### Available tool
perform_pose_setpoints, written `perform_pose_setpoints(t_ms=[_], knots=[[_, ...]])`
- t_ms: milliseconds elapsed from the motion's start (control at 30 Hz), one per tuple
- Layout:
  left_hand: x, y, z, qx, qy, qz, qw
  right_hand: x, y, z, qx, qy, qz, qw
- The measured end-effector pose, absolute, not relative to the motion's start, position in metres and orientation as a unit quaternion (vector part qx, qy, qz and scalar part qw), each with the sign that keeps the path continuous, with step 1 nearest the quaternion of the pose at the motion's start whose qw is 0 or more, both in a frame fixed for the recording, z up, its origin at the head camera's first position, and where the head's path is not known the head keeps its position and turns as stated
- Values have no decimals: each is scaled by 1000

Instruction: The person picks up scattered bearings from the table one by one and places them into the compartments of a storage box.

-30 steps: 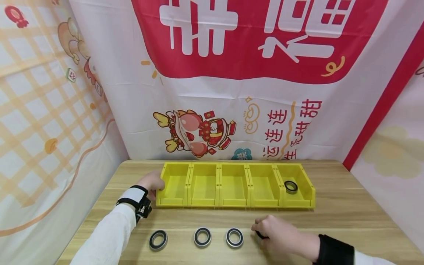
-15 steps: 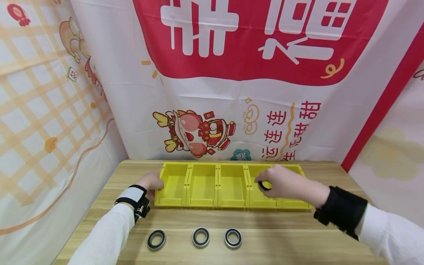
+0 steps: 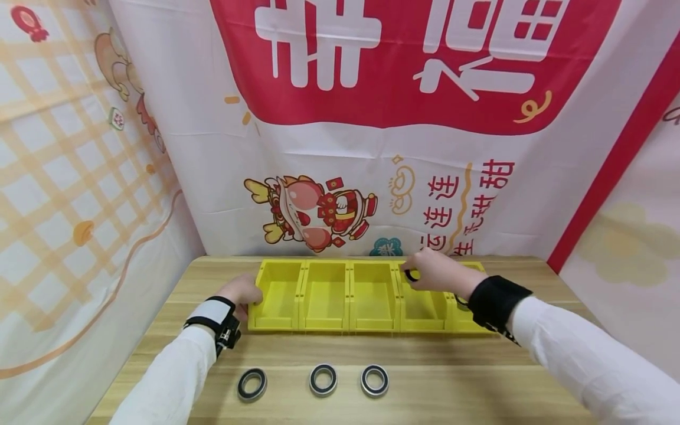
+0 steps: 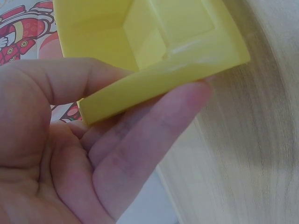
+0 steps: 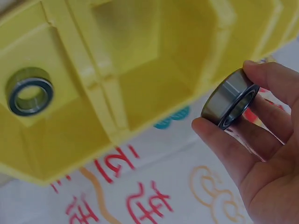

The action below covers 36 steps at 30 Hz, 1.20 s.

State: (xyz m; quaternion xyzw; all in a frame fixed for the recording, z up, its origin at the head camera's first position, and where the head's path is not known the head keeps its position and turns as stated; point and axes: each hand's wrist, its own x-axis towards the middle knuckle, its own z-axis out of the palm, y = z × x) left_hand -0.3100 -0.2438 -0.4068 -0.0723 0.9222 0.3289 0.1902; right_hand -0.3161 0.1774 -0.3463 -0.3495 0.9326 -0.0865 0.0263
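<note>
My left hand (image 3: pixel 241 293) grips the left side wall of the yellow bin row (image 3: pixel 324 324), thumb inside and fingers outside in the left wrist view. In my right hand (image 3: pixel 438 273) a ball bearing (image 5: pixel 230 99) is pinched between thumb and fingers, over the back of the second bin from the right. Another bearing (image 5: pixel 30 92) lies in the rightmost bin, mostly hidden behind my right wrist in the head view. On the table, in front of the bins, lie three more bearings: a left one (image 3: pixel 252 385), a middle one (image 3: pixel 323 379) and a right one (image 3: pixel 374 381).
The bin row stands near the back edge of the wooden table (image 3: pixel 425 383). Behind it hangs a printed white and red cloth (image 3: pixel 212 177), and a checked cloth (image 3: pixel 48 206) hangs on the left.
My right hand has lifted the bearing off the table beside the others and carried it up and back over the second bin from the right. The left hand keeps its grip.
</note>
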Motion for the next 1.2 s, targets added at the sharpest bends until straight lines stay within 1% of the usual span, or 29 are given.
perform_pose_setpoints(t_ms=[200, 300, 600, 833, 1067, 1200], knots=[[-310, -243, -407, -71, 926, 321, 187, -329, 181, -383, -302, 947, -71, 81], [-310, -243, -408, -71, 926, 321, 186, -330, 182, -400, -285, 950, -86, 94], [-313, -244, -410, -70, 924, 331, 181, -327, 182, -442, -303, 948, -95, 40], [-310, -244, -409, -72, 926, 324, 180, -324, 183, -452, -320, 941, -111, 5], [-311, -243, -409, -80, 921, 333, 186, -324, 184, -454, -308, 944, -114, 6], [-312, -244, -408, -81, 921, 332, 188, -326, 183, -452, -291, 950, -112, 30]])
